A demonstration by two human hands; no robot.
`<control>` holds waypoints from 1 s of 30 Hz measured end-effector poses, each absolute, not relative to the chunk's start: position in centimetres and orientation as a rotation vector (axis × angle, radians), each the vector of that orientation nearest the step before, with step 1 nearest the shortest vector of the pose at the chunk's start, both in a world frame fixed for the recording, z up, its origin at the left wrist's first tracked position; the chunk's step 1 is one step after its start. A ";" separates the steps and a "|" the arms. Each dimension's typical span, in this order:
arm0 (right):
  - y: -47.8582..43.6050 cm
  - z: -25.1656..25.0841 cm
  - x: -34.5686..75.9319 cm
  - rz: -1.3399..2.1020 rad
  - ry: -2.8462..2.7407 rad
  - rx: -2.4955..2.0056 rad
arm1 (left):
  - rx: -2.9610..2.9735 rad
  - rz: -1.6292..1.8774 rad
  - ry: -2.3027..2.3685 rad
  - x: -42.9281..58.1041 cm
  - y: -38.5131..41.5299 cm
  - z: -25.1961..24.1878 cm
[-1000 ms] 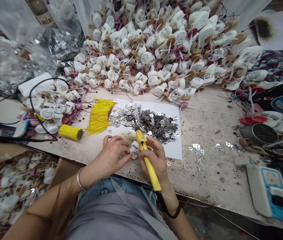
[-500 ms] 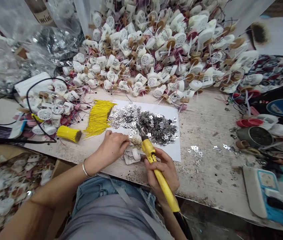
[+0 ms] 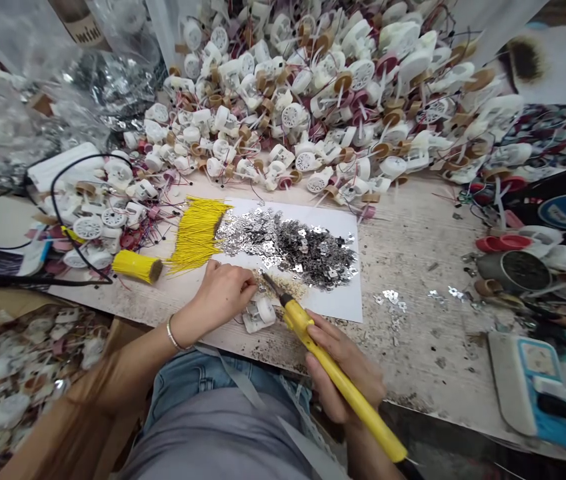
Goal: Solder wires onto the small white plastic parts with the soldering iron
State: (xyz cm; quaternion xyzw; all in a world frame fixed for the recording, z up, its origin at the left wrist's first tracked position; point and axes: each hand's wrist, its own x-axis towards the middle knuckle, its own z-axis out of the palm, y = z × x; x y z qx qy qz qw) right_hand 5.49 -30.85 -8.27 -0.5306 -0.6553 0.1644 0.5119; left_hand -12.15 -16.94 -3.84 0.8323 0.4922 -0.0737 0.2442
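Note:
My right hand grips a yellow-handled soldering iron near the table's front edge. Its dark tip points up-left at a small patch of brownish bits on a white sheet. My left hand rests on the sheet with its fingers pinched together at that patch; what they hold is too small to see. A small white plastic part lies on the table just below the left fingers, between both hands. A heap of small silver metal pieces covers the sheet's middle.
A fan of yellow wires and a bundled yellow roll lie left of the sheet. A big pile of white plastic parts fills the back. A tin cup and a blue-and-white box sit at the right. A black cable loops on the left.
My right hand has drawn the soldering iron back toward me and to the right, off the white part. My left hand let go of the part and moved up to the brownish patch.

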 end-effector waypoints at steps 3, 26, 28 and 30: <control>-31.6 -7.8 6.4 0.456 -1.530 -1.272 | 2.267 -0.197 1.374 -12.1 -17.0 -4.0; -30.7 -7.1 7.0 0.419 -1.699 -1.177 | 2.265 -0.212 1.432 -11.3 -17.2 -4.2; -30.3 -7.6 6.0 0.385 -1.582 -1.205 | 2.250 -0.219 1.436 -11.2 -17.1 -4.2; -29.6 -8.2 4.6 0.386 -1.497 -1.228 | 2.237 -0.235 1.441 -11.1 -17.1 -4.1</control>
